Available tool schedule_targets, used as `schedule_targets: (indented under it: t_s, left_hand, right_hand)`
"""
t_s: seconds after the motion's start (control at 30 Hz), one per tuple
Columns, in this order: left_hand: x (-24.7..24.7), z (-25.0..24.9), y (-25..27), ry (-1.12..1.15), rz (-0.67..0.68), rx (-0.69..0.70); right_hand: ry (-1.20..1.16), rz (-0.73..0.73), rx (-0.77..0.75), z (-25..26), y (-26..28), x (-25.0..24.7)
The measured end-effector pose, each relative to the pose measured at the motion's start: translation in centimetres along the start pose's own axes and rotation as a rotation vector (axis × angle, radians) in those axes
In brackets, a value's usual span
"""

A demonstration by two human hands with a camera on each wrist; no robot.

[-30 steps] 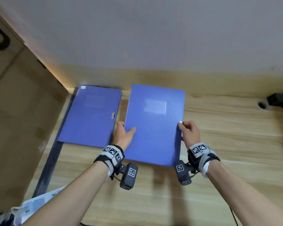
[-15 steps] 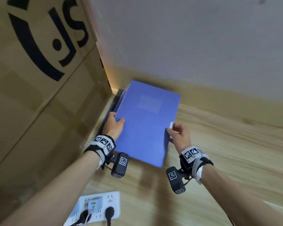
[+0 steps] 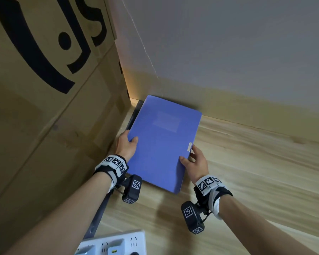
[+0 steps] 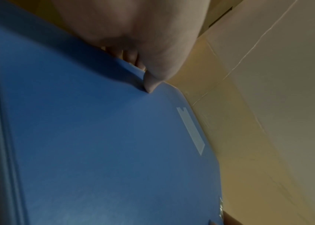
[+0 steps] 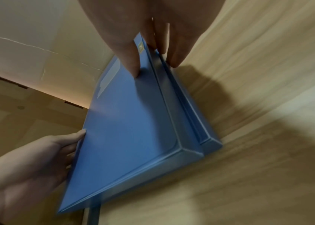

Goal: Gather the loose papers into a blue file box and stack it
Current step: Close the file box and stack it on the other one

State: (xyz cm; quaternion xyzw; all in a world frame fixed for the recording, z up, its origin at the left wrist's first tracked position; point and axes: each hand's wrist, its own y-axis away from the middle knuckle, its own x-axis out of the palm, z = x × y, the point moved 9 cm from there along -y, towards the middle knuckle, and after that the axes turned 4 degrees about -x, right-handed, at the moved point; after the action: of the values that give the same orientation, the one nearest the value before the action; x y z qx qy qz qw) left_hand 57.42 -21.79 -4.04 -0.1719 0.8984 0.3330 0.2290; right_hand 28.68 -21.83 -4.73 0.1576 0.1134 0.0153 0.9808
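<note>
Though wall-hemmed, file box [image 3: 162, 144] edges (hand-gripped)

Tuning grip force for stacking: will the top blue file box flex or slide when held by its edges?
Probably stiff: the top file box keeps flat faces and straight edges under the left hand and right hand. Its smooth cover may slip on the lower file box. Unlikely to tip, since it lies flat.

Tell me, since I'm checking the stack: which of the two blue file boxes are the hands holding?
The upper blue file box, gripped by the left hand and right hand; the lower blue file box lies beneath on the desk, only its edge showing.
</note>
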Motion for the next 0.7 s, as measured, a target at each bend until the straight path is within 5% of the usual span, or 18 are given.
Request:
schedule_targets:
  t_s: [0.7]
  left_hand:
    - [0.8, 0.3, 0.0, -0.067, -0.101, -0.015]
  right_hand:
    - [-0.017, 0.05, 0.059, -0.7, -0.9, 0.1]
